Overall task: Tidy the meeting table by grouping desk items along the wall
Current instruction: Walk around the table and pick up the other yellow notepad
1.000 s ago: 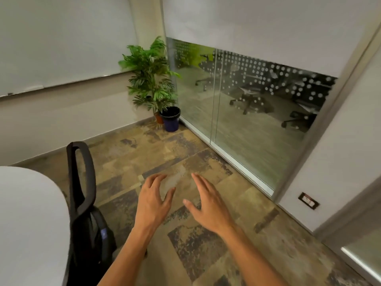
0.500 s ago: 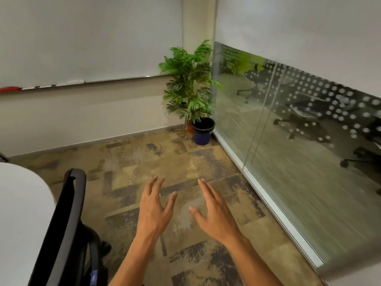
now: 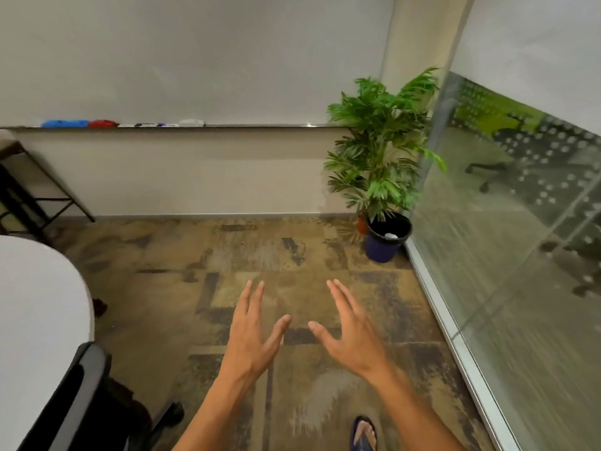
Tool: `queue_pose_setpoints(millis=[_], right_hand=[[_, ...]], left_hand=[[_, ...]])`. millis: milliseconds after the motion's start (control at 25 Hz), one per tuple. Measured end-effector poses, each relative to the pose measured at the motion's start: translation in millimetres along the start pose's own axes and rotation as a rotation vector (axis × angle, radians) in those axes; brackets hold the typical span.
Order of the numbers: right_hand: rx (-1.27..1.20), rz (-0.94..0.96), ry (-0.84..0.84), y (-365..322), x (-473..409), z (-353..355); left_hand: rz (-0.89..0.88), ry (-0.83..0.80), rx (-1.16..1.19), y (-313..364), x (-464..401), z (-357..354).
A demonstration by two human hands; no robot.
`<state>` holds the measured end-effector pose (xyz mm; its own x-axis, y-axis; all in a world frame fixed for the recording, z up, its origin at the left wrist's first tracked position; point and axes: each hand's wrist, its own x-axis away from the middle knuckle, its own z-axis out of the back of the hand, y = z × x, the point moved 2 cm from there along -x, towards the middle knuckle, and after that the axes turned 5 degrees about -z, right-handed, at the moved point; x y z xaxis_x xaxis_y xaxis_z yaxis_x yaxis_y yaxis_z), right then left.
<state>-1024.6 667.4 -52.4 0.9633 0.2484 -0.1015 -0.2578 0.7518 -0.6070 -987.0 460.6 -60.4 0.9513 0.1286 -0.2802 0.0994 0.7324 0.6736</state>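
From the head camera, both bare forearms reach forward over the patchy brown-and-tan carpet floor (image 3: 201, 255). The left hand (image 3: 250, 336) is spread flat, palm down, fingers apart, holding nothing. The right hand (image 3: 353, 333) is beside it, also palm down with fingers fanned and thumb out, empty; the two thumbs point toward each other without touching.

The rounded white tabletop (image 3: 35, 307) shows only as a bare curved edge at the left, well apart from both hands. Just below it is the back of a black-and-grey office chair (image 3: 74, 398). No desk items on the tabletop can be seen in the part that shows.

Along the far wall runs a narrow metal whiteboard ledge (image 3: 260, 125) carrying a blue eraser-like object (image 3: 65, 123), a red one (image 3: 102, 123), some markers (image 3: 153, 125) and a white object (image 3: 192, 122); they are too small to identify more closely. A dark metal-framed stand (image 3: 29, 193) is at the far left.

In the corner stands a green leafy potted plant (image 3: 383, 144), with a dark blue round bin (image 3: 387, 239) just in front, beside the frosted, dotted glass partition (image 3: 520, 222). A foot in a dark sandal (image 3: 364, 434) shows at the bottom edge.
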Motion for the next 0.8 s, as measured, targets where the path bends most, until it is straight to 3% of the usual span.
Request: queue_pose_setpoints(millis=[400,800], right_hand=[[0.008,0.302,-0.228,17,-214,10],[-0.049,0.543,-0.492,-99,-368,-138]], left_hand=[[0.324,0.304,-0.029,-11,-122,-16],[0.547,0.578,-0.037,-162,-200,51]])
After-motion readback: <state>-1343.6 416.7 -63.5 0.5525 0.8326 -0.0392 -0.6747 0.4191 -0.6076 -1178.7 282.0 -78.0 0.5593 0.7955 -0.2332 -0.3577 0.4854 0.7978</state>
